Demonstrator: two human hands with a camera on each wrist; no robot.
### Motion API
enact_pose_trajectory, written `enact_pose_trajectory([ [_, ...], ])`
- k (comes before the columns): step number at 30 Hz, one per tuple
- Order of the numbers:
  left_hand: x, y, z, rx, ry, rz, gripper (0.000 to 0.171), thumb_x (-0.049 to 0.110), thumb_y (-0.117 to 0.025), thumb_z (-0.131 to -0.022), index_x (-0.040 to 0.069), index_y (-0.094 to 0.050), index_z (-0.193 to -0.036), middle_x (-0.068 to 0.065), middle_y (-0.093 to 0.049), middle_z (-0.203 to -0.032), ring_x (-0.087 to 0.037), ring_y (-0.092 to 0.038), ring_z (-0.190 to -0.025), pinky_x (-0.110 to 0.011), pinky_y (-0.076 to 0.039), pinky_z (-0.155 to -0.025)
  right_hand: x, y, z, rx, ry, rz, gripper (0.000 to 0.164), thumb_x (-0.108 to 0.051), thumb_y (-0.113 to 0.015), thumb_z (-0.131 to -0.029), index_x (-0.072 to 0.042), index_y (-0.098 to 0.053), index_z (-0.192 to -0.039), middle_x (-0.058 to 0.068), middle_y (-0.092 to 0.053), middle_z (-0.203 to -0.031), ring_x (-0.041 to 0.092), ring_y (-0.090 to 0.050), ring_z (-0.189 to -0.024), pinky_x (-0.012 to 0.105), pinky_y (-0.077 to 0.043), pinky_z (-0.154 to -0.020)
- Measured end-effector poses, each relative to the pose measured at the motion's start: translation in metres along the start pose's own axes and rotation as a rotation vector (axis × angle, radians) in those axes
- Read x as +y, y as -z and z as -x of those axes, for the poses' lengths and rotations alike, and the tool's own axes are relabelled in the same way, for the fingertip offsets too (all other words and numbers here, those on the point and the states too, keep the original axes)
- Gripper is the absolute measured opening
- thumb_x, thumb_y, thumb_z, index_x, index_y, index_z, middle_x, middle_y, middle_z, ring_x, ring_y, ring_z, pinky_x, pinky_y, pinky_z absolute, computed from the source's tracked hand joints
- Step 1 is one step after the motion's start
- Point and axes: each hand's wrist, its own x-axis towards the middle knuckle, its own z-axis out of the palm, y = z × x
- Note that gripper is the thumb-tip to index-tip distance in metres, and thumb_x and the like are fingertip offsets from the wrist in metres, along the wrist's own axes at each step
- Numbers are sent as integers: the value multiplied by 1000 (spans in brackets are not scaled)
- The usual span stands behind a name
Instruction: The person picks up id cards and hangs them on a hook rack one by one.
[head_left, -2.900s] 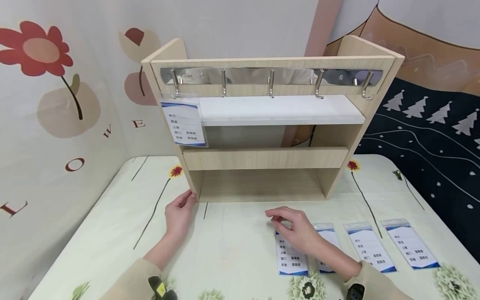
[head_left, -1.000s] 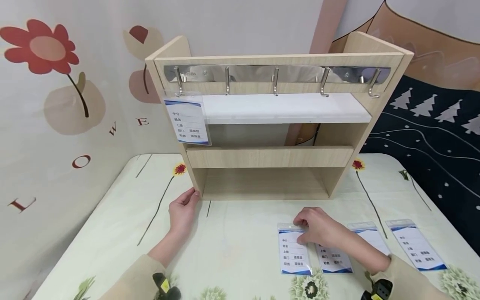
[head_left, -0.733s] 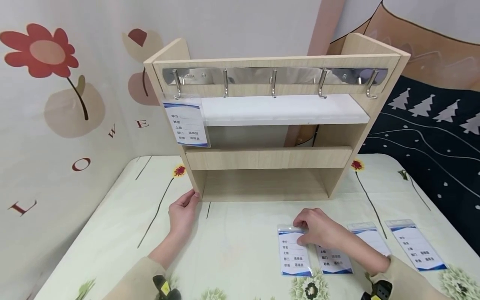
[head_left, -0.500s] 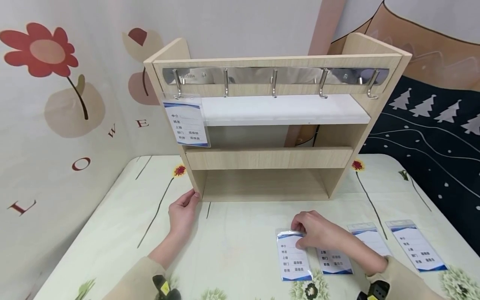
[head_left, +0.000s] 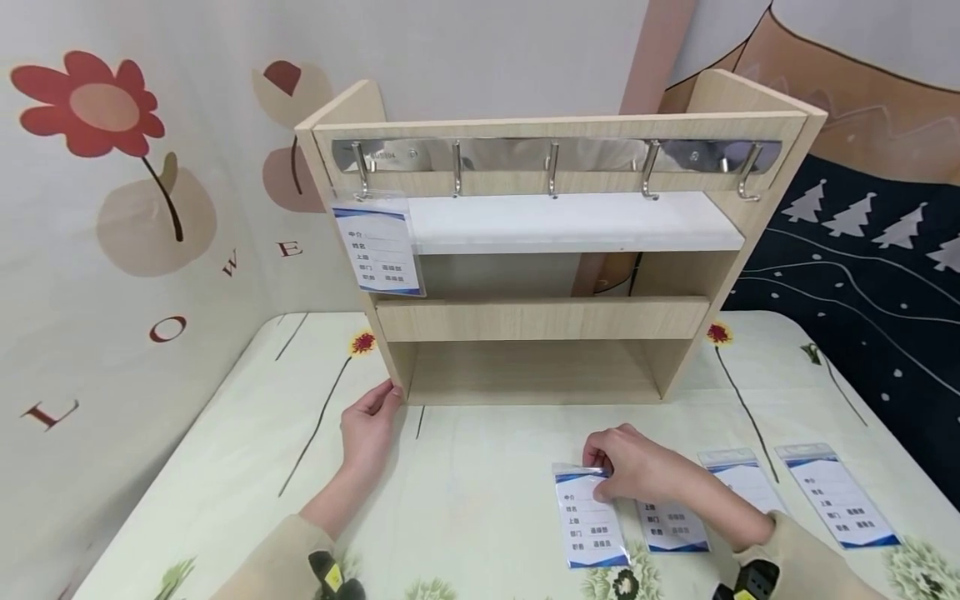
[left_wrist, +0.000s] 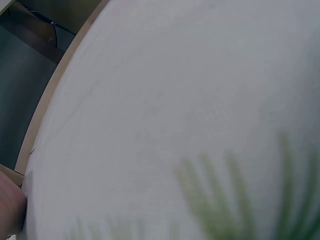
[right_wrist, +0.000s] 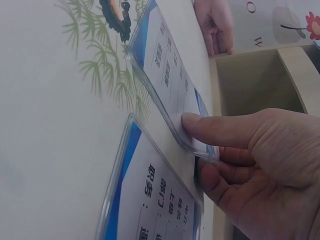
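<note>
My right hand [head_left: 648, 468] pinches a clear-sleeved name badge [head_left: 591, 521] by its upper right edge, thumb on top. In the right wrist view that badge [right_wrist: 167, 75] tilts up at the thumb, fingers beneath. A second badge [head_left: 675, 533] lies just right of it, partly behind the hand. My left hand [head_left: 369, 429] holds the lower left front corner of a light wooden shelf [head_left: 543, 319]. Along the shelf's top runs a metal hook rail [head_left: 502, 155]. One badge [head_left: 381, 252] hangs from its leftmost hook [head_left: 362, 171].
Two more badges, one partly behind the right forearm [head_left: 746, 482] and one farther right [head_left: 838, 498], lie on the flower-patterned tablecloth [head_left: 465, 500]. A printed wall curtain [head_left: 495, 58] stands behind the shelf.
My right hand has come to the leftmost table badge, taken its upper right edge and drawn it slightly toward me. My left hand stays at the shelf corner.
</note>
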Motion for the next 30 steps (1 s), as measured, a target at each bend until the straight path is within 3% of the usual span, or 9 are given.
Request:
enact_pose_trajectory([
  [5,-2,1,1,9,-1,-3,32,15,-62,-103,-1,-68,-131,-19,-69,-125,-19,-68,-110,-8,-51,-79,2,-2,-1,18,-16,-45,30,-5,-89,-75,-16,-66,-90,-6,-57,-79,17,-49,-80,33,-42,-72],
  [12,-4,1,0,3,-6,0,33,15,-61,-103,-3,-67,-131,-21,-69,-125,-12,-69,-104,-9,-52,-79,10,2,-4,3,36,-153,23,1,-84,-80,-13,-69,-91,-5,-59,-80,15,-53,-76,26,-46,-66],
  [17,-3,1,0,-2,-1,4,33,14,-61,-103,-2,-66,-132,-20,-68,-126,-14,-68,-107,-9,-52,-79,14,8,-3,20,45,-232,22,2,-83,-80,-10,-69,-93,-2,-59,-81,16,-54,-78,24,-47,-66],
  [23,-1,0,0,-5,-15,-20,34,15,-59,-105,-2,-66,-133,-20,-68,-127,-20,-68,-112,-8,-51,-80,16,13,-1,47,102,-247,22,1,-83,-81,-7,-66,-91,-3,-56,-78,14,-52,-74,24,-46,-63],
  [30,-2,0,-1,-8,-15,-23,34,14,-59,-104,-2,-66,-133,-20,-68,-128,-18,-67,-112,-8,-51,-80,15,17,1,56,134,-274,20,0,-80,-85,-7,-64,-94,-2,-57,-80,13,-53,-75,24,-47,-64],
])
